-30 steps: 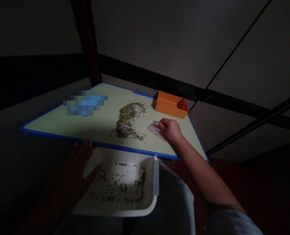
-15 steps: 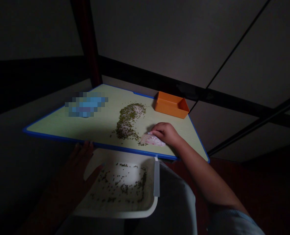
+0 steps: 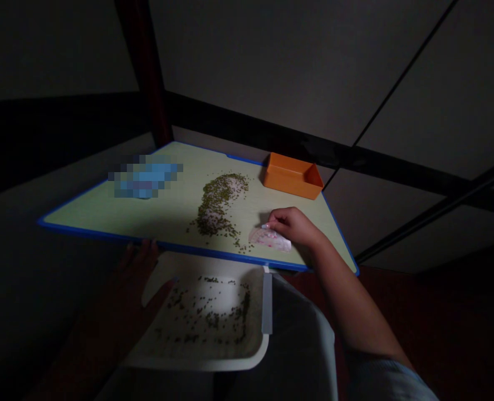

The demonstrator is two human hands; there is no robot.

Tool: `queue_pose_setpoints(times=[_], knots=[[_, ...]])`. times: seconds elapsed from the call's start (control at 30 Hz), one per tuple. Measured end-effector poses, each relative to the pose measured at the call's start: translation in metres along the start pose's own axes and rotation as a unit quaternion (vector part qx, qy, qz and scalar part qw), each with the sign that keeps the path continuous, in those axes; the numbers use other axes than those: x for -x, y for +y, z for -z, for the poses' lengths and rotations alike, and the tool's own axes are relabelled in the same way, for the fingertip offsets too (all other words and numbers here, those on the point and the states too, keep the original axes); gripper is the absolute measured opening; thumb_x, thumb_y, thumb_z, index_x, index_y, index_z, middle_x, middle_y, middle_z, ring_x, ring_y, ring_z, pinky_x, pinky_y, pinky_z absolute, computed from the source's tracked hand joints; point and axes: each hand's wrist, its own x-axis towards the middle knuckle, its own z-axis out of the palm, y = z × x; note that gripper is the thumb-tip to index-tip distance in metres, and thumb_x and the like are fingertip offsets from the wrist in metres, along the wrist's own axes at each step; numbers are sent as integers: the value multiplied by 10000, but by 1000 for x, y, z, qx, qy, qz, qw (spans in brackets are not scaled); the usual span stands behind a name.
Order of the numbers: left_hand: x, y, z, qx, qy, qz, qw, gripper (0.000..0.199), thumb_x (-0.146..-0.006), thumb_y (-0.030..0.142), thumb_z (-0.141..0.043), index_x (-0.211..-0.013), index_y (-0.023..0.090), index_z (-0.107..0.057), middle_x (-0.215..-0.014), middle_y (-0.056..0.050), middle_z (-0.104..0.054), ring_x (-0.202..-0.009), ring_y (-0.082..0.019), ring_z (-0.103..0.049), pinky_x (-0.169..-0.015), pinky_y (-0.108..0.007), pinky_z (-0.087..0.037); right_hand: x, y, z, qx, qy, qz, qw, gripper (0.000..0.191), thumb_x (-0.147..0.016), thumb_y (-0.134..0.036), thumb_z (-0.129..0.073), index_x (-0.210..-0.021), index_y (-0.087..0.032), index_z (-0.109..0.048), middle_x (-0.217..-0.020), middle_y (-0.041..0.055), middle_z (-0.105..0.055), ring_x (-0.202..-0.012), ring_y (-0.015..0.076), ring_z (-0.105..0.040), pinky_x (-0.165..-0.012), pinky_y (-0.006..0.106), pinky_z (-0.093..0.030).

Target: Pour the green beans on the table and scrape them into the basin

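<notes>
My right hand (image 3: 292,225) pinches a flat, pinkish-white piece with a curved edge and pink marks (image 3: 269,239), which looks like a scraper. It lies against the pale green board (image 3: 167,217) near the front edge. To its left spreads a curved heap of small green beans (image 3: 215,209), with loose ones scattered around. In deep shadow, my left hand (image 3: 136,292) is at the left side of a white basin (image 3: 213,365), thumb over the inside and fingertips by the board's blue edge. Several scattered beans (image 3: 213,320) lie in the basin.
An orange open box (image 3: 292,181) stands at the board's back right corner. At the left, a blurred-out blue item (image 3: 148,181) lies on the board. Dark walls or cabinet panels (image 3: 272,67) close in behind. The basin sits just below the board's front edge.
My right hand has slid a little to the right with the pinkish-white scraper, away from the beans, leaving some loose ones at the heap's near side. My left hand stays in place.
</notes>
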Motion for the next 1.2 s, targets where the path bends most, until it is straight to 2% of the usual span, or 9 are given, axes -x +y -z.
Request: queue_pose_setpoints(times=[0.13, 0.33, 0.63, 0.77, 0.9, 1.2], knots=[[0, -1, 1, 0, 11, -17, 1000, 730, -852, 552, -356, -1475, 181, -273, -1596, -81, -280, -1495, -289, -150, -1176, -523, -310, 1, 1, 1, -6, -24, -4, 1000, 291, -849, -356, -591, -645, -153, -549, -580, -36, -456, -578, 89, -383, -559, 238, -264], [-1, 2, 5, 1, -5, -13, 1000, 748, -849, 576, -323, -1455, 138, -318, -1579, -116, -313, -1490, -309, -174, -1160, -539, -329, 3, 0, 4, -56, -74, -3, 996, 267, -830, -336, -603, -649, -148, -549, -589, -36, -477, -572, 83, -405, -565, 229, -290], [-1, 2, 4, -1, 5, -6, 1000, 752, -846, 575, -338, -1463, 147, -302, -1583, -107, -307, -1491, -289, -178, -1176, -515, -311, 4, -6, 0, -106, -114, -6, 988, 287, -829, -341, -620, -631, -150, -538, -557, -48, -467, -533, 69, -395, -543, 227, -301], [-1, 1, 4, -1, -8, -3, 1000, 743, -846, 568, -345, -1469, 167, -288, -1594, -92, -284, -1492, -293, -170, -1169, -524, -321, 5, -3, 3, -127, -96, -21, 987, 299, -824, -371, -625, -640, -148, -550, -553, -41, -489, -512, 69, -405, -522, 228, -297], [-1, 0, 2, -3, 4, -11, 1000, 740, -845, 569, -349, -1462, 163, -305, -1591, -95, -294, -1495, -292, -161, -1178, -526, -305, 5, -3, 6, -112, -67, -37, 991, 304, -814, -351, -628, -609, -148, -534, -540, -44, -479, -507, 62, -384, -522, 225, -291], [-1, 3, 5, 6, -11, 4, 1000, 742, -844, 559, -364, -1467, 163, -290, -1590, -99, -290, -1494, -299, -144, -1173, -545, -307, 4, -9, 0, -82, -77, -20, 993, 299, -822, -362, -610, -628, -150, -531, -561, -39, -471, -538, 72, -386, -535, 228, -296]])
